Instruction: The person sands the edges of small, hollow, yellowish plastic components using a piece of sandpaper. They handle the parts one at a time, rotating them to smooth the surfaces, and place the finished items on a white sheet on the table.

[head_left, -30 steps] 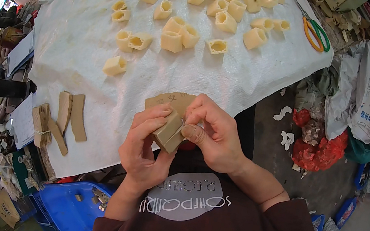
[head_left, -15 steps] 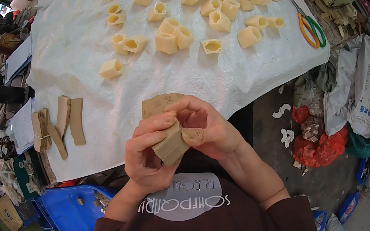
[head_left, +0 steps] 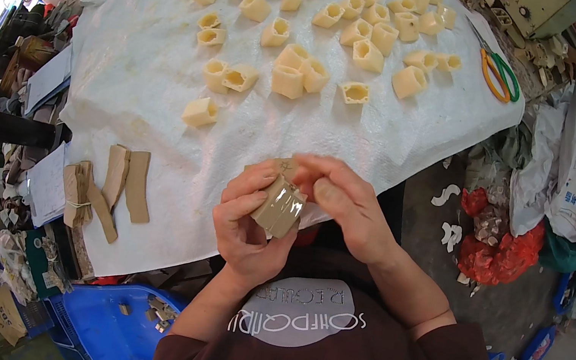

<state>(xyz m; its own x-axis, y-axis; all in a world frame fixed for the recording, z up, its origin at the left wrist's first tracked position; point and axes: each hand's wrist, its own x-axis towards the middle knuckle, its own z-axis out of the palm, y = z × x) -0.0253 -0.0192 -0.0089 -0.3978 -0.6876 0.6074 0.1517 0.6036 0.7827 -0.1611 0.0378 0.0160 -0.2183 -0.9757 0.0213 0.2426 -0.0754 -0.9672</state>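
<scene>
In my left hand (head_left: 244, 230) is a small tan block (head_left: 279, 209) with a glossy brown face, gripped between thumb and fingers and tilted toward me. Close to its far right edge is my right hand (head_left: 348, 210). The right fingers are bent and partly blurred, so whether they pinch anything is not plain. Part of a flat tan piece with pen marks (head_left: 284, 169) shows just beyond the block. Several hollow cream-coloured blocks (head_left: 287, 81) stand and lie on the white sheet (head_left: 154, 106) beyond my hands.
Flat tan strips (head_left: 138, 188) lie left of my hands, beside a tied bundle of strips (head_left: 76, 193). Scissors with orange and green handles (head_left: 502, 77) rest at the sheet's right edge. Below left is a blue tub (head_left: 106, 317). Red bags (head_left: 499, 248) stand on the right floor.
My right thumb has come away from the block's face, and its fingers have moved right. The block's face, matt before, now shines. The whole view has shifted slightly.
</scene>
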